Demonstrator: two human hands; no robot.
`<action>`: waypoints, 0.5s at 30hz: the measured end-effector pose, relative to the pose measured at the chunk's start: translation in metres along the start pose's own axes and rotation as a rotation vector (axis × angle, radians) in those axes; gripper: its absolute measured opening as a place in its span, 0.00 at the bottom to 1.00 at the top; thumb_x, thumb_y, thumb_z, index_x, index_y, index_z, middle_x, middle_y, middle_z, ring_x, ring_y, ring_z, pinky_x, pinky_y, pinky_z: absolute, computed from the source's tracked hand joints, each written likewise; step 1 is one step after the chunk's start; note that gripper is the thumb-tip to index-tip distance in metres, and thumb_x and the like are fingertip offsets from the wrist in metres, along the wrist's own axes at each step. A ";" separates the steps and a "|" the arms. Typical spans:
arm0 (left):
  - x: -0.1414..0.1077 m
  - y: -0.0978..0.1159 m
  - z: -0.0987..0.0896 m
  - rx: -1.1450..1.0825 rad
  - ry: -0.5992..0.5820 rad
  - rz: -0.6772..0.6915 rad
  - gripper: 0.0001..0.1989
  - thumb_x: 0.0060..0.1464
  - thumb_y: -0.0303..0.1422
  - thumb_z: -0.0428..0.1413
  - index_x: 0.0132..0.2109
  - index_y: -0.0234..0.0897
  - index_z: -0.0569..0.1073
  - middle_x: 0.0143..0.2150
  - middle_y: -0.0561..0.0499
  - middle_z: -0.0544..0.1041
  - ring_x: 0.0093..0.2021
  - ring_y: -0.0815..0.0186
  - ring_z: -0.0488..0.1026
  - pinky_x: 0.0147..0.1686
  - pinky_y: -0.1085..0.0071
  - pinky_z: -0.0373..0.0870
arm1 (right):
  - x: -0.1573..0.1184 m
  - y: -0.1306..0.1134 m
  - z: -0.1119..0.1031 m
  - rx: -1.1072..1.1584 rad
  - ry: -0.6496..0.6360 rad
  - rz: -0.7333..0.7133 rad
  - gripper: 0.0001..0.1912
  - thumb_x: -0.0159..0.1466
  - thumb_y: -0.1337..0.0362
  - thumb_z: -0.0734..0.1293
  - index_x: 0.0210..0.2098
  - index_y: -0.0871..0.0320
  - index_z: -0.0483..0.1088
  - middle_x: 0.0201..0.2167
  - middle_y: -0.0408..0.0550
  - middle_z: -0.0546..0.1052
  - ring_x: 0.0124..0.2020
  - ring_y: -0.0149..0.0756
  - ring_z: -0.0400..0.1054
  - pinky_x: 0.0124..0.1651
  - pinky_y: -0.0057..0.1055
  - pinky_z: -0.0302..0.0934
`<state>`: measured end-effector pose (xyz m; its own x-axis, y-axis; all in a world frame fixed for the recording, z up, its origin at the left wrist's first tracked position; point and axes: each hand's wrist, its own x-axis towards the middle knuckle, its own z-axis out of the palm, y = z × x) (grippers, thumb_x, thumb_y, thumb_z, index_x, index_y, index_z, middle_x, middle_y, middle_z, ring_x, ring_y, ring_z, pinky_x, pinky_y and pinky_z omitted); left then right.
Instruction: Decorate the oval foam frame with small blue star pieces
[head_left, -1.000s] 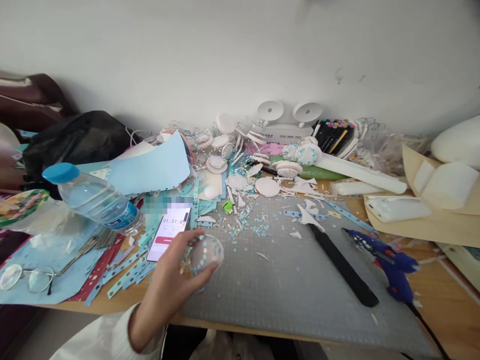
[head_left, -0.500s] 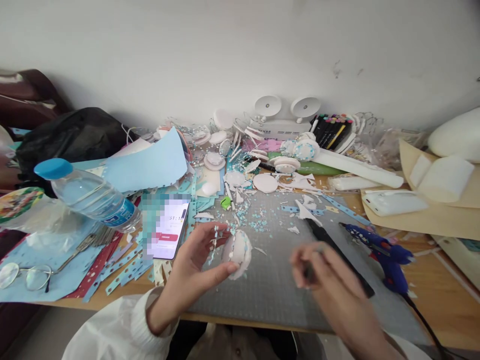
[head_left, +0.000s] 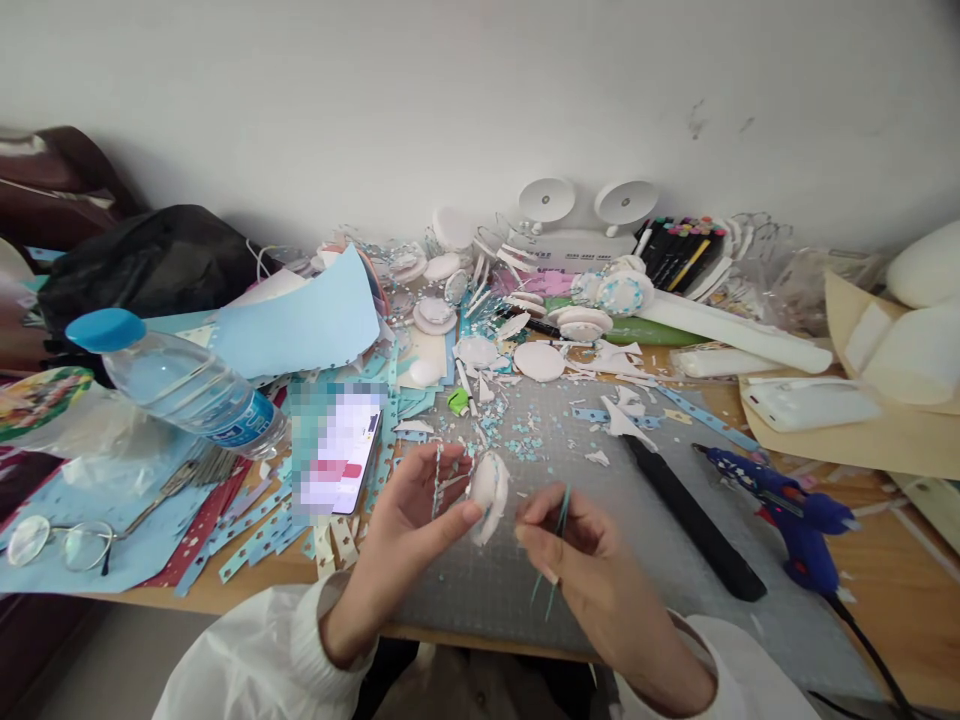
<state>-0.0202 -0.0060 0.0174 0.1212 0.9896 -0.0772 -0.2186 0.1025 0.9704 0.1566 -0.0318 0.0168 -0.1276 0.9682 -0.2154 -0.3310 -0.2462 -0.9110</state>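
Observation:
My left hand (head_left: 401, 540) is closed on a small white round disc (head_left: 491, 492), its rim trimmed with white and pale blue bits. Thumb and fingers grip the disc at its left side, and it is tilted almost edge-on. A thin strand (head_left: 438, 480) dotted with blue and white hangs by the left fingers. Just to the right of the disc, my right hand (head_left: 592, 560) pinches thin teal strips (head_left: 550, 600) that stick out above and below its fingers. The right fingertips are close to the disc but apart from it. Both hands are above the grey cutting mat (head_left: 510, 600).
Blue and white scraps (head_left: 517, 440) litter the mat. A black stick-like tool (head_left: 694, 520) and a blue glue gun (head_left: 787, 505) with its cable lie right. Left are a phone (head_left: 352, 450), a water bottle (head_left: 202, 390) and glasses (head_left: 60, 540). More white discs (head_left: 540, 362) crowd the back.
My right hand has moved left toward the disc, and teal strips now show in its fingers. The disc has turned more edge-on in my left hand. The view has shifted slightly.

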 end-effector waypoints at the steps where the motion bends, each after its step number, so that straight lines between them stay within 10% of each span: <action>1: 0.000 -0.001 -0.002 -0.016 0.006 -0.008 0.22 0.46 0.37 0.67 0.47 0.40 0.70 0.50 0.46 0.75 0.54 0.55 0.72 0.53 0.58 0.72 | 0.002 -0.002 -0.003 -0.006 0.051 -0.018 0.15 0.55 0.56 0.75 0.28 0.58 0.68 0.20 0.38 0.65 0.20 0.24 0.54 0.23 0.23 0.50; 6: 0.000 -0.005 -0.011 -0.023 0.008 -0.031 0.22 0.46 0.38 0.67 0.48 0.41 0.70 0.50 0.46 0.75 0.53 0.55 0.73 0.52 0.58 0.72 | 0.014 -0.011 -0.018 -0.074 0.244 -0.115 0.16 0.52 0.55 0.76 0.27 0.57 0.68 0.18 0.38 0.64 0.19 0.25 0.54 0.22 0.24 0.50; 15: -0.001 -0.010 -0.009 0.181 -0.090 0.142 0.24 0.47 0.32 0.67 0.51 0.43 0.70 0.52 0.46 0.71 0.56 0.55 0.69 0.56 0.58 0.68 | 0.016 -0.005 -0.005 -0.304 -0.013 0.028 0.16 0.57 0.51 0.71 0.32 0.58 0.73 0.24 0.43 0.72 0.24 0.28 0.61 0.27 0.26 0.55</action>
<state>-0.0265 -0.0072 0.0059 0.1895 0.9790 0.0757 -0.0633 -0.0647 0.9959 0.1607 -0.0144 0.0158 -0.1457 0.9600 -0.2392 -0.0322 -0.2462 -0.9687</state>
